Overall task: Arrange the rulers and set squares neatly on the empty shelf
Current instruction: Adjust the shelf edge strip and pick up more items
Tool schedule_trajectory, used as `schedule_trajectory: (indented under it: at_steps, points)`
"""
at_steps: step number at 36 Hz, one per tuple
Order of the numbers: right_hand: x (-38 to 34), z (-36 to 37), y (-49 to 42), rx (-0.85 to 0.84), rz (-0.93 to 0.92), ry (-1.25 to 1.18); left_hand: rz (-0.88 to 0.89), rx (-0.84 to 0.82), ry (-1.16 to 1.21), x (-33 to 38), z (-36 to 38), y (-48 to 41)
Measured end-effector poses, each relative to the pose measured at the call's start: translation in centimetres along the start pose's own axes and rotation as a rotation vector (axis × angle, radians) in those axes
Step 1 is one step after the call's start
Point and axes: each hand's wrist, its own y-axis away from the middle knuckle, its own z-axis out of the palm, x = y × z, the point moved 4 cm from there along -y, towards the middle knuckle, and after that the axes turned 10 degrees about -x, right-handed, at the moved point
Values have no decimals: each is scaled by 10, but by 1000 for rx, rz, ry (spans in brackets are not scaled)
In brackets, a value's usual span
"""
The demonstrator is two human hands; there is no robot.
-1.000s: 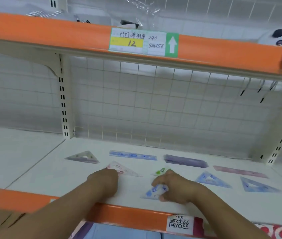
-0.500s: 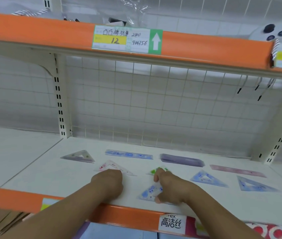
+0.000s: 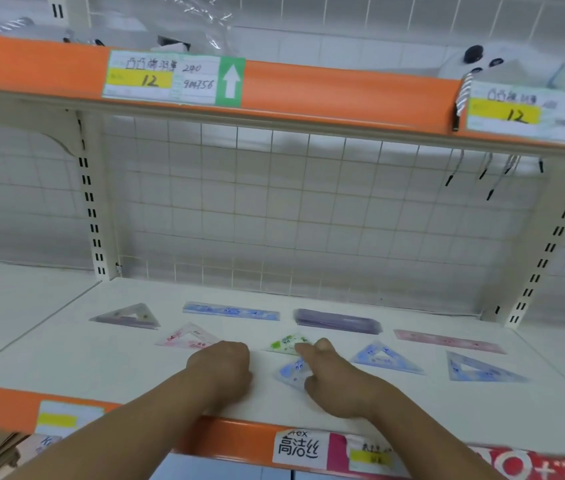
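Resting knuckles-down on the white shelf (image 3: 101, 372), the left hand (image 3: 220, 368) is curled into a fist with nothing visible in it, just beside the pink set square (image 3: 187, 338). The right hand (image 3: 333, 379) reaches forward with fingers mostly straight, its forefinger tip touching the green set square (image 3: 286, 342), and it partly covers the small blue set square (image 3: 291, 371). Behind lie a purple set square (image 3: 128, 318), a blue ruler (image 3: 231, 310), a purple ruler stack (image 3: 336, 321) and a pink ruler (image 3: 447, 341). To the right lie a larger blue set square (image 3: 383, 358) and a greyish-blue set square (image 3: 478, 369), all flat and apart
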Motion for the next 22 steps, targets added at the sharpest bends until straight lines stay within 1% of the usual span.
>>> schedule_trajectory:
  at_steps: [6, 12, 17, 20, 22]
  points:
    - [33, -20, 24, 80, 14, 29, -1, -7, 22, 32, 3, 5]
    - [79, -39, 43, 89, 74, -56, 38, -23, 41, 72, 8, 11]
    - [111, -56, 51, 127, 111, 1, 79, -31, 52, 106, 18, 15]
    - [123, -64, 49, 174, 102, -5, 66, -57, 50, 115, 21, 17]
    - [128, -68, 45, 172, 78, 35, 52, -71, 60, 116, 22, 17]
